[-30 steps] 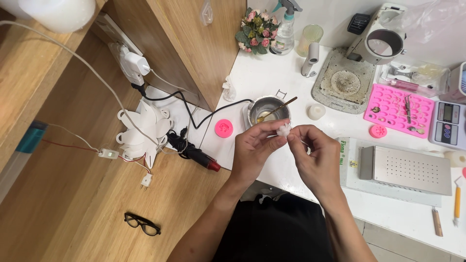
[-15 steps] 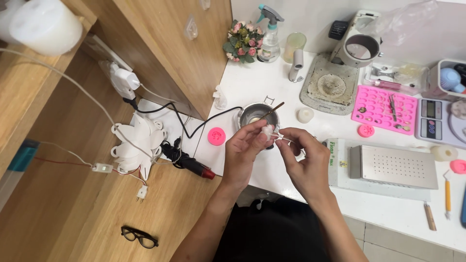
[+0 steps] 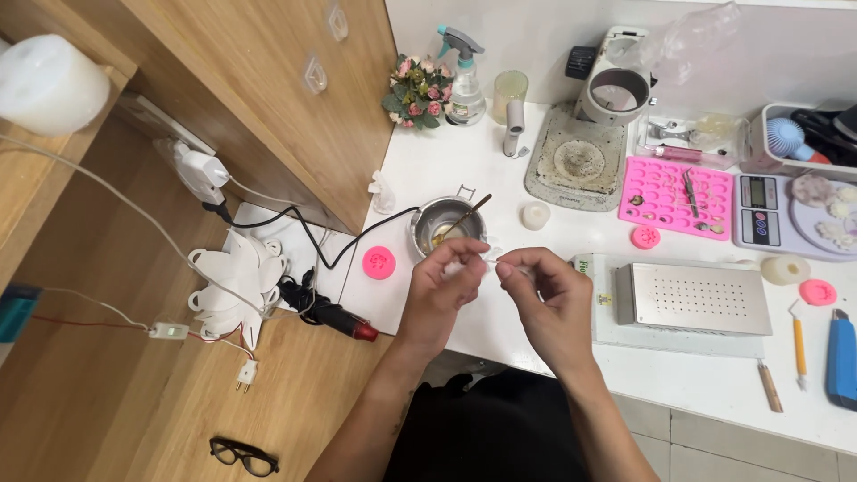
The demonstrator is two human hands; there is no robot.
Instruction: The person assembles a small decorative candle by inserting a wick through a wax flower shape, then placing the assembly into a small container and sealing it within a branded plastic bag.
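My left hand [image 3: 444,290] and my right hand [image 3: 549,299] meet over the white table [image 3: 464,161], just in front of a small metal pot [image 3: 437,228]. Both pinch a small white piece [image 3: 483,260] between their fingertips; most of it is hidden by the fingers. A thin stick [image 3: 470,211] leans in the pot, which holds a yellowish liquid. A round pink mould [image 3: 378,262] lies left of my left hand, and a small white candle [image 3: 535,214] lies beyond my right hand.
To the right lie a perforated metal box [image 3: 692,297], a pink silicone tray [image 3: 674,187], a digital scale [image 3: 766,210] and a blue cutter [image 3: 839,357]. A black tool with a red tip [image 3: 326,314] and cables lie left. Black glasses [image 3: 241,453] lie on the floor.
My hands have stayed together on the small white piece and sit slightly lower, nearer the table's front edge. The view has shifted a little.
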